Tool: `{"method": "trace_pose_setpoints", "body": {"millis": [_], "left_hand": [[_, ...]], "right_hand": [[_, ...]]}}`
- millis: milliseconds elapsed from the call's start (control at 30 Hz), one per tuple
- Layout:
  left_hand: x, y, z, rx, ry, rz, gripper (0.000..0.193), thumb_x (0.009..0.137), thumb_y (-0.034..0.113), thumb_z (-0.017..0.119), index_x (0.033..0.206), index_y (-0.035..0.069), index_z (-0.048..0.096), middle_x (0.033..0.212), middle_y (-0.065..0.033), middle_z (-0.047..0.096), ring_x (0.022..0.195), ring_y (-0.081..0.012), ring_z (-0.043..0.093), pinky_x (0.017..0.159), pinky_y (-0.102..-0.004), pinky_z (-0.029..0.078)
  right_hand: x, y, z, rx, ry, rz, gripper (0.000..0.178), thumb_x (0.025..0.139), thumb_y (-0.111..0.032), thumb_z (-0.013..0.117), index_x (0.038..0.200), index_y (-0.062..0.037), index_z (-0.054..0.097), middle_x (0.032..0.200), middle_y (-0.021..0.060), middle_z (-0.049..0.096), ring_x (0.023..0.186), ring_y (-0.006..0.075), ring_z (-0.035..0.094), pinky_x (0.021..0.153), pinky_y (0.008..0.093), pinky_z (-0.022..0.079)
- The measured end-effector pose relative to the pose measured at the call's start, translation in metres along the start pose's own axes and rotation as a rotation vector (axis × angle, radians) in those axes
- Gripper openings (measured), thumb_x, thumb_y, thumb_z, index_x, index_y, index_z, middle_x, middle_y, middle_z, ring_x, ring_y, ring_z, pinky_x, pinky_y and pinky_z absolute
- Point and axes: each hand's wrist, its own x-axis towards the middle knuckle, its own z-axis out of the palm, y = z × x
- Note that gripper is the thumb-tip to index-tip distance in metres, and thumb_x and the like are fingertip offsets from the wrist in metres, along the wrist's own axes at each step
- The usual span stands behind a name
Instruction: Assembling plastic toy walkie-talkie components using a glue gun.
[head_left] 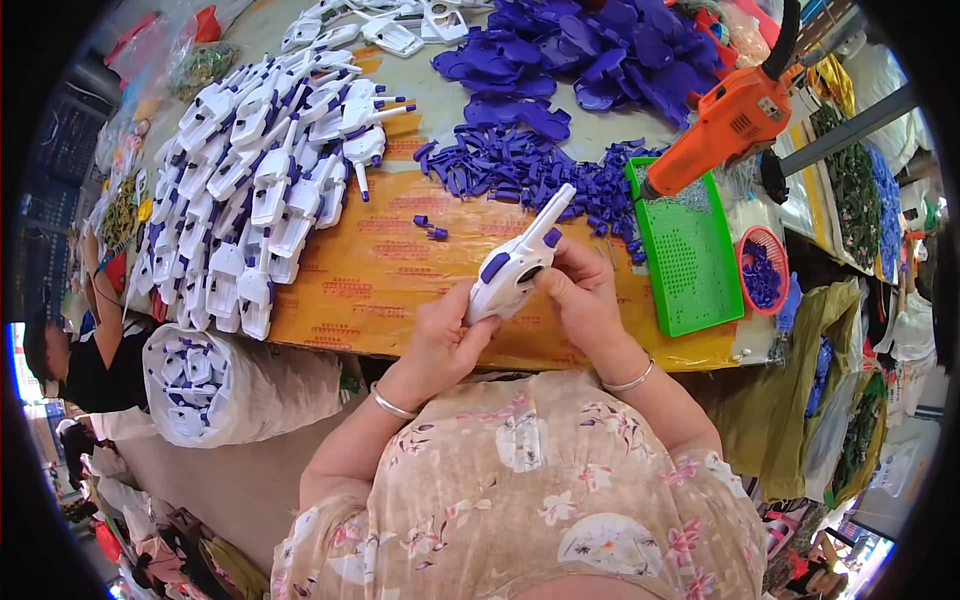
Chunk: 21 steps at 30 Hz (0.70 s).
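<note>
1. Yellow-orange sheeting covers the near part of the table (385, 235); the white plastic piece (510, 265) is held above its front edge, narrow end pointing up and away.
2. Left hand (435, 335): fingers curled around the lower end, thumb pressed against it; grip closed.
3. Right hand (583, 295): thumb and fingers closed on the right side, by the dark gap; cannot tell whether a small part is pinched there.
4. Handling, as judged: light, stiff, rather smooth; the slim tube looks the weakest point. Best held by the broad body.
5. Surroundings, left to right: plastic bag (285, 375) of similar pieces below a large white heap (255, 190); small purple parts (520, 165), with bigger purple pieces (600, 60) behind; green tray (710, 280); orange power screwdriver (720, 130); red basket (764, 238).
6. Obstructions: heap limits leftward reach; screwdriver hangs over the tray's far end.
</note>
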Motion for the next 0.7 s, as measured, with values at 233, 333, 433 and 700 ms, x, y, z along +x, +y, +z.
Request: {"method": "trace_pose_setpoints", "body": {"millis": [233, 333, 433, 700], "left_hand": [[0.006, 0.001, -0.001, -0.026, 0.007, 0.070, 0.031, 0.077, 0.002, 0.064, 0.107, -0.001, 0.055, 0.081, -0.0114, 0.063, 0.072, -0.0137, 0.061, 0.062, -0.0281, 0.048], [0.005, -0.005, 0.002, -0.084, 0.006, 0.057, 0.031, 0.076, 0.001, 0.063, 0.106, -0.001, 0.056, 0.083, -0.0098, 0.063, 0.073, -0.0135, 0.061, 0.064, -0.0277, 0.048], [0.003, -0.012, 0.001, -0.096, 0.009, 0.049, 0.030, 0.076, 0.000, 0.063, 0.105, -0.001, 0.056, 0.084, -0.0091, 0.063, 0.074, -0.0134, 0.061, 0.066, -0.0267, 0.048], [0.012, 0.011, -0.016, 0.075, -0.094, 0.057, 0.033, 0.078, 0.003, 0.062, 0.110, -0.002, 0.056, 0.087, -0.0103, 0.062, 0.085, -0.0135, 0.060, 0.075, -0.0264, 0.047]], "right_hand": [[-0.003, -0.010, 0.004, -0.050, 0.008, -0.038, 0.031, 0.083, 0.001, 0.062, 0.113, -0.0004, 0.057, 0.100, 0.0032, 0.063, 0.091, 0.0103, 0.058, 0.082, 0.0259, 0.048], [-0.004, -0.013, 0.005, -0.060, 0.000, -0.059, 0.030, 0.082, 0.003, 0.062, 0.111, 0.0001, 0.057, 0.100, 0.0038, 0.062, 0.091, 0.0106, 0.058, 0.082, 0.0257, 0.048], [-0.004, -0.017, 0.006, -0.023, -0.050, -0.018, 0.028, 0.082, 0.003, 0.062, 0.109, 0.0006, 0.056, 0.101, 0.0040, 0.061, 0.092, 0.0104, 0.057, 0.082, 0.0255, 0.047], [-0.004, -0.024, 0.004, -0.515, -0.152, -0.162, 0.025, 0.076, 0.002, 0.067, 0.099, 0.0002, 0.056, 0.094, 0.0068, 0.055, 0.089, 0.0167, 0.053, 0.079, 0.0266, 0.042]]}}
